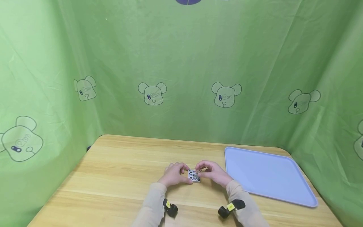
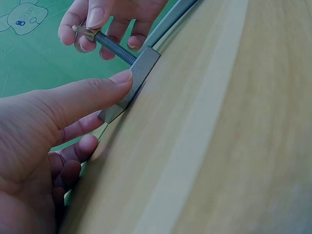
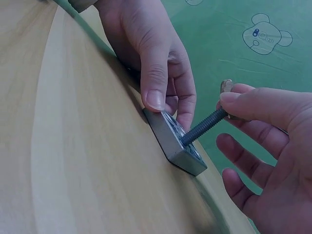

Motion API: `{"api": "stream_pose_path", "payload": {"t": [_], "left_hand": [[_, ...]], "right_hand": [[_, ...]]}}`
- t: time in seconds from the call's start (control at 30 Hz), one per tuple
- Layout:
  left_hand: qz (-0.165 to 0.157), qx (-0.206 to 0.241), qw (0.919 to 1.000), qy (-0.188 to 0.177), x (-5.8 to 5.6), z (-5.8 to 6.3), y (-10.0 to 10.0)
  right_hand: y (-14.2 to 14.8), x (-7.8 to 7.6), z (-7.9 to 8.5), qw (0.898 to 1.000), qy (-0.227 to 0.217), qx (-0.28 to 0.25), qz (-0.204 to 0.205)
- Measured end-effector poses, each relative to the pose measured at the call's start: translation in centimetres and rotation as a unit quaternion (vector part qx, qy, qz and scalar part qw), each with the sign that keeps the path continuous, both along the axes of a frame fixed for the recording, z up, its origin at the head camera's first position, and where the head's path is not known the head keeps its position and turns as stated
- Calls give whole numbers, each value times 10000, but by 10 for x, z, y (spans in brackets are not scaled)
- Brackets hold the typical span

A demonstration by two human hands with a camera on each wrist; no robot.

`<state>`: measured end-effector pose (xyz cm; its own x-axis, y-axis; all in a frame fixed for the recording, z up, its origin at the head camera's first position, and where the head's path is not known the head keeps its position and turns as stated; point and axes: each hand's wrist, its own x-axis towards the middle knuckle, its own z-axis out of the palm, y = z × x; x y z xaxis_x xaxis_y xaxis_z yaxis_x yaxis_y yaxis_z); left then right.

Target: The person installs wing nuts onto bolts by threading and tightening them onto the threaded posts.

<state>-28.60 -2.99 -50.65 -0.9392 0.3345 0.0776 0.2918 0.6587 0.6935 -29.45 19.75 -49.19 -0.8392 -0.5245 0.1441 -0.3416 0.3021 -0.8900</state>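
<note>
A small grey metal block (image 1: 191, 177) with round holes in its top lies flat on the wooden table. My left hand (image 1: 175, 175) grips it by opposite edges, the thumb on the near side. Out of the block's top face stands a threaded bolt (image 3: 205, 126), its lower end at one of the holes and its shaft tilted in the right wrist view. My right hand (image 1: 214, 173) pinches the bolt's brass-coloured head (image 2: 87, 32) between thumb and index finger. The other right fingers are spread loosely beside the shaft.
A pale blue tray (image 1: 266, 171) lies on the right of the wooden table (image 1: 119, 176), just beyond the right hand. Green curtains (image 1: 187, 50) with bear prints enclose the back and both sides.
</note>
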Motion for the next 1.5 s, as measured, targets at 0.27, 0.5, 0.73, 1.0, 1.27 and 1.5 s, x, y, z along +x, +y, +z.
{"api": "stream_pose_path", "payload": {"t": [0.27, 0.5, 0.73, 1.0, 1.27, 1.5], "left_hand": [[16, 0, 10000, -18, 0, -1, -1], [9, -3, 10000, -17, 0, -1, 0], [-2, 2, 10000, -20, 0, -2, -1], [-4, 17, 10000, -5, -1, -3, 0], [2, 23, 10000, -11, -1, -2, 0], [-10, -7, 10000, -13, -1, -1, -1]], "right_hand": [[-2, 0, 2, 9999, 12, 125, -106], [-3, 1, 2, 9997, 126, 164, -135], [-4, 2, 2, 9997, 194, 114, -83], [-2, 1, 1, 9998, 173, 32, 96], [7, 0, 0, 9990, -308, -203, 263], [11, 0, 1, 9971, -340, -241, 643]]}}
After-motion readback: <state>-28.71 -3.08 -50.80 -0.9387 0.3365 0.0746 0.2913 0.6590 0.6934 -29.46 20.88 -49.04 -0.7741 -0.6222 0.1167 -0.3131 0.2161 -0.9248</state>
